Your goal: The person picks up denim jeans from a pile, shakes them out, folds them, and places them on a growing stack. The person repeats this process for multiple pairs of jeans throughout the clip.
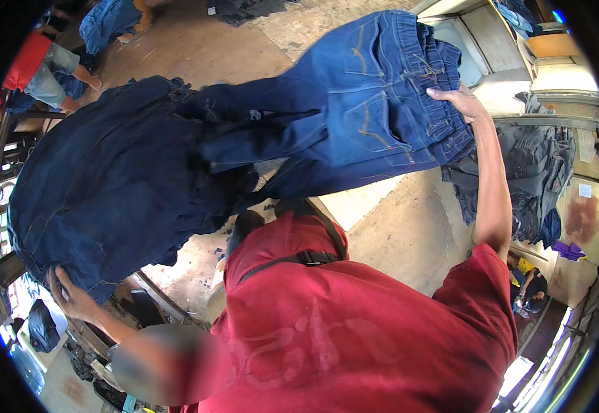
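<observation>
My right hand (461, 102) is closed on the elastic waistband of a pair of blue jeans (361, 103), with the thumb lying over the band. The jeans stretch out to the left, back pockets with tan stitching facing up. Their legs run onto a big heap of dark navy denim (120, 179), where the leg ends merge with the pile. At the heap's near left edge, my left hand (68, 292) rests against the dark cloth, fingers outstretched and apart. Whether its fingertips reach under the fabric is hidden.
More dark grey garments (527, 172) hang stacked at the right, by a purple cloth (569, 251). One person in a red top (27, 62) is at the far left, another (533, 286) at the lower right. Wooden framing (155, 299) stands below the heap.
</observation>
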Available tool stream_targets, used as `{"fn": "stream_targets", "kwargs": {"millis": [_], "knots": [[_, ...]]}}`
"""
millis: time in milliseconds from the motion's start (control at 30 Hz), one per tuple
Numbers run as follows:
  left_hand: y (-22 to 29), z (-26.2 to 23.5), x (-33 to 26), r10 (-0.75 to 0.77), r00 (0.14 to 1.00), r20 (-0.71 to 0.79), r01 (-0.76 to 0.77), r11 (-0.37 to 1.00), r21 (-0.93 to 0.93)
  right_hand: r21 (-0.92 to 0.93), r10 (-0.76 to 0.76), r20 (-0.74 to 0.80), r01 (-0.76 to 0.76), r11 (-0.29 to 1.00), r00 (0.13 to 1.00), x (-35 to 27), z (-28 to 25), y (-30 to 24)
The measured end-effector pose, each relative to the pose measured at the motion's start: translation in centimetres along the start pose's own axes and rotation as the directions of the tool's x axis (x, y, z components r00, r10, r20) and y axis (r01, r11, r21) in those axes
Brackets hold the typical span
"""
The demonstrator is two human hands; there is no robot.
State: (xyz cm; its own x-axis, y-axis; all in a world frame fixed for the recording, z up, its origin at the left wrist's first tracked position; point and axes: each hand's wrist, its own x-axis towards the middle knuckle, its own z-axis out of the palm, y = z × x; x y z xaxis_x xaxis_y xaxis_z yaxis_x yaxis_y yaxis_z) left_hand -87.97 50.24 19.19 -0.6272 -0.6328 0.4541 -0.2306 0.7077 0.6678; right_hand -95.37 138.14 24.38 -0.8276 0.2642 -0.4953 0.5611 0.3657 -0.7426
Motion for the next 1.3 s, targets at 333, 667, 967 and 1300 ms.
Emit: {"fn": "stream_targets", "kwargs": {"millis": [333, 667, 967, 1300], "knots": [[-21.4, -6.8, 9.2, -0.555, 0.805, -0.210, 0.593, 0.754, 0.282, -0.652, -0.086, -0.206, -0.071, 0.755, 0.975, 4.7, -5.9, 17.5], [-18.0, -8.7, 7.8, -0.430, 0.896, -0.109, 0.443, 0.879, 0.178, -0.926, 0.360, 0.089, -0.056, 0.374, 0.929, -0.1, 16.2, 36.2], [-7.0, -6.0, 1.7, -0.378, 0.852, -0.363, 0.483, 0.835, 0.264, -0.448, -0.564, 0.320, 0.646, 0.618, 0.761, 2.3, 38.5, 7.7], [0.7, -1.6, -2.1, 0.244, 0.915, -0.322, -0.010, 0.810, 0.586, 0.455, -0.673, 0.604, 0.508, 0.731, 0.428, -11.6, 59.7, -21.2]]}}
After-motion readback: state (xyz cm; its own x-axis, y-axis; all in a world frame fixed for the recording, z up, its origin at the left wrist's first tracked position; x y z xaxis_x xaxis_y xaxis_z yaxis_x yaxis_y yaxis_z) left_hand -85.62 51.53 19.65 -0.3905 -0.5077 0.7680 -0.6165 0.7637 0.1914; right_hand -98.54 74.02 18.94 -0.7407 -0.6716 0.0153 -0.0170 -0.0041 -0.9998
